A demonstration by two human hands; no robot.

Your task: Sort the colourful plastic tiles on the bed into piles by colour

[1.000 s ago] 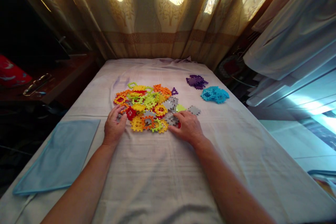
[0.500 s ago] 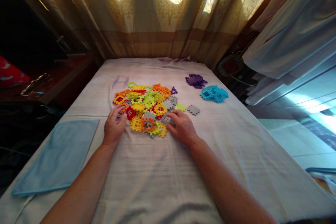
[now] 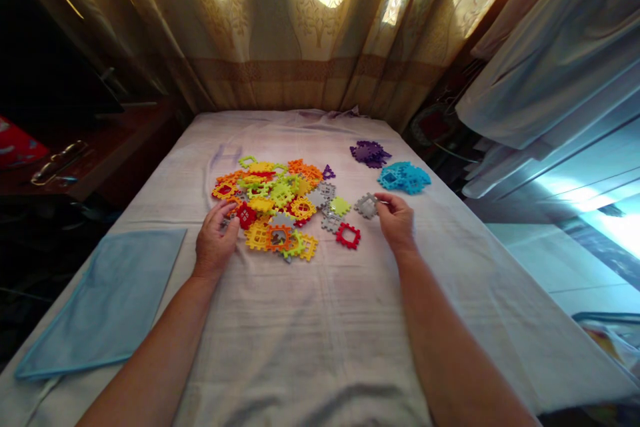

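Head: gray piece (image 3: 367, 205) in right hand (image 3: 397, 220)

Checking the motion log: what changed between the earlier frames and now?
The right hand moved right, away from the mixed pile, and now pinches a gray piece. A red frame beside the pile, earlier mostly covered by that hand, shows fully. Unchanged: the left hand at the pile's left edge, the purple pile and the blue pile.

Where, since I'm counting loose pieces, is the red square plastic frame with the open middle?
In the head view, the red frame lies right of the multicoloured plastic pile, just below a grey toothed plastic piece and left of the right hand.
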